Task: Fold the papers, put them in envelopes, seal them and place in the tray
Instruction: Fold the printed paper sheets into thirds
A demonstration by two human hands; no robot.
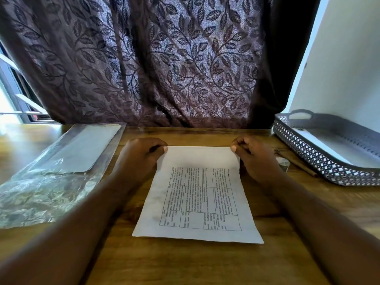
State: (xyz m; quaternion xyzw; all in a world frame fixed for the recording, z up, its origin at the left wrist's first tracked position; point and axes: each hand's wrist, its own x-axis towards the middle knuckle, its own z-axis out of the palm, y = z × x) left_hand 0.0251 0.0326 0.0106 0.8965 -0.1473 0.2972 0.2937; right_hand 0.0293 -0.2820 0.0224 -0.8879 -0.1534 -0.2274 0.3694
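A printed paper (pixel 197 194) lies flat in the middle of the table (pixel 185 264), its near edge toward the person. The left hand (pixel 139 155) pinches the far left corner and the right hand (pixel 257 157) pinches the far right corner, fingers curled. A plastic packet (pixel 61 161) lies along the left edge. A latticed tray (pixel 320 161) sits at the far right corner, holding something white. Behind hangs a curtain (pixel 144 58).

printed sheet of paper (pixel 197 194) on the desk, table grid packed with small black text, way too tiny and blurry to read, no other labels or brands
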